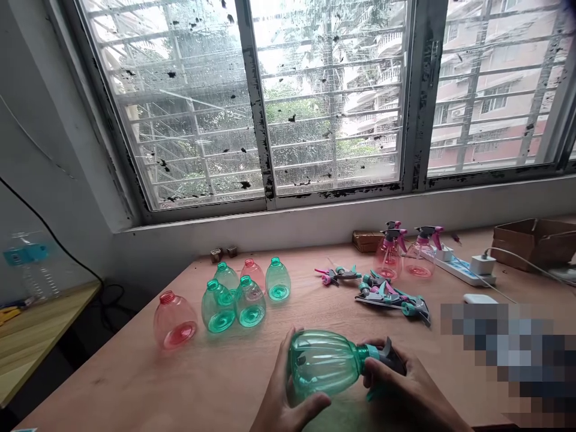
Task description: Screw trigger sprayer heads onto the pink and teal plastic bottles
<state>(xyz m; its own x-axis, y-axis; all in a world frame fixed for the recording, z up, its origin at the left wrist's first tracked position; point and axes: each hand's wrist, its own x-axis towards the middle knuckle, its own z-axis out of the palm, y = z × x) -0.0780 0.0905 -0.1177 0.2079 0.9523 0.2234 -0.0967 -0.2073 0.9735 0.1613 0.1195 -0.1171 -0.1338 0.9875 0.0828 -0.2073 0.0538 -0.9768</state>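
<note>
A clear green spray bottle (324, 361) lies sideways above the table, its base to the left and its neck to the right. My left hand (292, 390) wraps round the base end, thumb along the near side. At the neck, my right hand (400, 378) grips the grey and teal spray head (382, 355), which sits on the bottle's mouth. Whether it is screwed tight I cannot tell. Behind my hands lies a pile of loose spray heads (391, 297) in grey, teal and pink.
Several green bottles (220, 309) without heads stand at the back left, with pink bottles (175, 321) among and beside them. Pink bottles with spray heads (420, 258) stand near a power strip (463, 268). A cardboard box (533, 243) is at the far right.
</note>
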